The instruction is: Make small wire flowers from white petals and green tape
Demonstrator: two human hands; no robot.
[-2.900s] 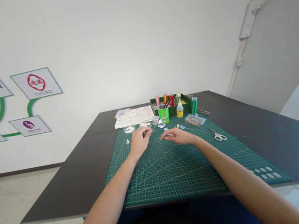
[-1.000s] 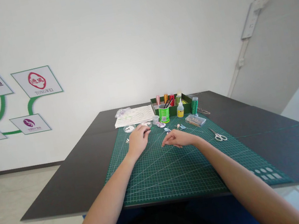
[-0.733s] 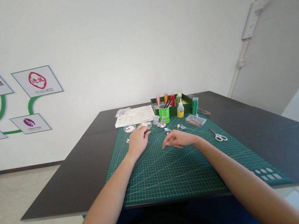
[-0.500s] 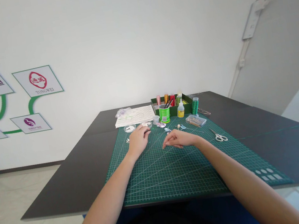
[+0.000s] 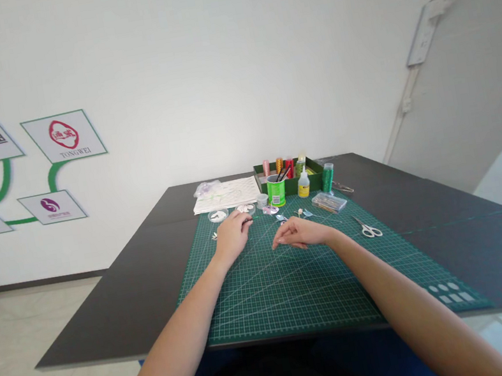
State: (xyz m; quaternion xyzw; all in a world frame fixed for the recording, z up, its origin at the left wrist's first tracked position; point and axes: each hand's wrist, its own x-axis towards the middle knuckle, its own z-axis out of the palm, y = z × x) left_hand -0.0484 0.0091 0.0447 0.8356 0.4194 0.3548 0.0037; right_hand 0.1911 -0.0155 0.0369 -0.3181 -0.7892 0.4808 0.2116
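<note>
My left hand [image 5: 232, 233] rests on the green cutting mat [image 5: 289, 291], just in front of two shallow round dishes. Its fingers are closed near a small green bit, and what they hold is too small to make out. To the right, my right hand [image 5: 300, 232] is bent at the wrist, fingertips pinched and pointing left and down over the mat. Anything in that pinch is too fine to tell. Small pale blue pieces [image 5: 280, 217] lie just behind it. White pieces fill the left dish [image 5: 218, 216] and the right dish [image 5: 246, 209].
Behind stand a bright green can [image 5: 275, 191] with dark-handled tools, a glue bottle [image 5: 303, 184], a green thread spool [image 5: 328, 178] and a dark green box [image 5: 316, 181] of spools. White scissors [image 5: 369, 230] and a clear case [image 5: 329, 202] lie right. Paper sheets [image 5: 228, 195] lie back left.
</note>
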